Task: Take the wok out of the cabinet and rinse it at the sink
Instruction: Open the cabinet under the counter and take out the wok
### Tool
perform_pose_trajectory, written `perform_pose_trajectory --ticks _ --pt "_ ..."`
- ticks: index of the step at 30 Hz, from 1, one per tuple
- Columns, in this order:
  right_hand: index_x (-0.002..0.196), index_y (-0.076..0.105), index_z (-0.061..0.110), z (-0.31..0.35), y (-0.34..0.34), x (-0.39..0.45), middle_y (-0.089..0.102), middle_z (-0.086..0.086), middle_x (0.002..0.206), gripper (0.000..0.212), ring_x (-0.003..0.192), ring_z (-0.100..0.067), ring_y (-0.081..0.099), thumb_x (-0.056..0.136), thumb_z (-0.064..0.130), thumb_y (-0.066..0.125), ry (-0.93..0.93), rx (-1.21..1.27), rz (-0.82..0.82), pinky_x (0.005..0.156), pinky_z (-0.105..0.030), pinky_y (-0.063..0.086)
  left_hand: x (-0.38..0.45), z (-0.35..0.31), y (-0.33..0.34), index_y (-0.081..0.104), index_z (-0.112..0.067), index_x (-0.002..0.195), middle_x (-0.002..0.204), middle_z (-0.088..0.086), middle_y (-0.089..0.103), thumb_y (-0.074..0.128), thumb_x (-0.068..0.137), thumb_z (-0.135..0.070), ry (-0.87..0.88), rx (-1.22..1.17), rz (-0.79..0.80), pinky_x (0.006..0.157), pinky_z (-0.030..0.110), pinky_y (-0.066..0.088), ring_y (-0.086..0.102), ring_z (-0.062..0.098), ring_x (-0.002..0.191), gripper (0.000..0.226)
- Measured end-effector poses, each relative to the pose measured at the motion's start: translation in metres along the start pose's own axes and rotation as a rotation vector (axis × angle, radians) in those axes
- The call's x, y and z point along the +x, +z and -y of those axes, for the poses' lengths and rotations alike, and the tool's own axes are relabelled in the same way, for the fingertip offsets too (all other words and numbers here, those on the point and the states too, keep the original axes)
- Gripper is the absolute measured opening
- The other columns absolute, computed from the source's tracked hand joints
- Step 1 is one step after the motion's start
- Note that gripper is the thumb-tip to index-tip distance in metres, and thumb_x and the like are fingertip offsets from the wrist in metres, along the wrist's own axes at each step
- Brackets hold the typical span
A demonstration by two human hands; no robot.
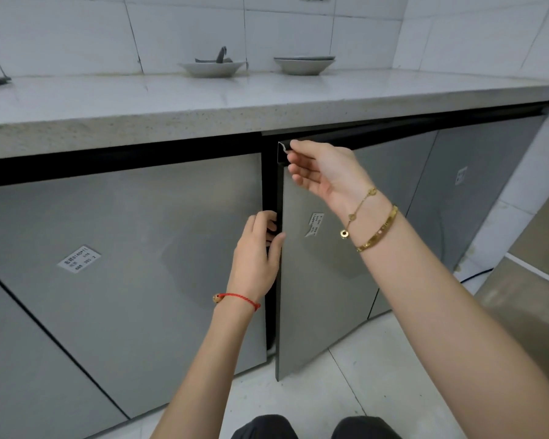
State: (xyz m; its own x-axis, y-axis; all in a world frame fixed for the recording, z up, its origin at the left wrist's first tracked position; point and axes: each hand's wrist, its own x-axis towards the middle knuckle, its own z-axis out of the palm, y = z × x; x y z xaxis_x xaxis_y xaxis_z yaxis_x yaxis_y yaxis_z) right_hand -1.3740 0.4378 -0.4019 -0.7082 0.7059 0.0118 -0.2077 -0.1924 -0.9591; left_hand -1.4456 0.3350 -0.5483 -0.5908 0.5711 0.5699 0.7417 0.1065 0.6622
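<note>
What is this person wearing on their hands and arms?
Both forearms are bare, with no sleeves or gloves. The left hand has a thin red string bracelet with a small bead at its wrist. The right hand has two gold bracelets: a fine chain with round charms and a wider bangle.

A glossy grey metal cabinet door (324, 280) is showing beneath a speckled pale stone countertop (140, 122), white ceramic bowls (211, 68) sitting against white wall tiles (184, 30).

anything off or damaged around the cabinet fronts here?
Yes: protective film is curling away at the top corner of the ajar cabinet door, beside the right hand. The left hand grips that door's edge. White stickers remain on the doors. No wok visible yet.
</note>
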Motion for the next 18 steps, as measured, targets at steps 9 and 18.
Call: perform_pose_trajectory --ticks 9,18 --pt "0.08 0.066 0.009 0.012 -0.036 -0.056 0.062 0.001 0.061 0.011 0.053 -0.011 0.061 0.086 0.018 0.067 -0.047 -0.138 -0.022 0.051 -0.021 0.051 -0.034 -0.031 0.007 0.047 -0.02 0.109 0.096 -0.009 0.062 0.059 0.095 -0.018 0.112 -0.101 0.107 0.075 0.028 0.051 0.059 0.006 0.082 0.018" --pt "0.09 0.057 0.012 0.025 -0.08 -0.108 0.045 0.004 0.055 0.024 0.048 -0.009 0.045 0.082 0.028 0.073 -0.103 -0.317 -0.146 0.05 -0.022 0.047 -0.055 -0.073 0.03 0.054 -0.012 0.101 0.092 -0.012 0.063 0.073 0.086 -0.02 0.264 -0.275 0.212 0.081 0.018 0.053 0.063 0.0 0.089 0.025"
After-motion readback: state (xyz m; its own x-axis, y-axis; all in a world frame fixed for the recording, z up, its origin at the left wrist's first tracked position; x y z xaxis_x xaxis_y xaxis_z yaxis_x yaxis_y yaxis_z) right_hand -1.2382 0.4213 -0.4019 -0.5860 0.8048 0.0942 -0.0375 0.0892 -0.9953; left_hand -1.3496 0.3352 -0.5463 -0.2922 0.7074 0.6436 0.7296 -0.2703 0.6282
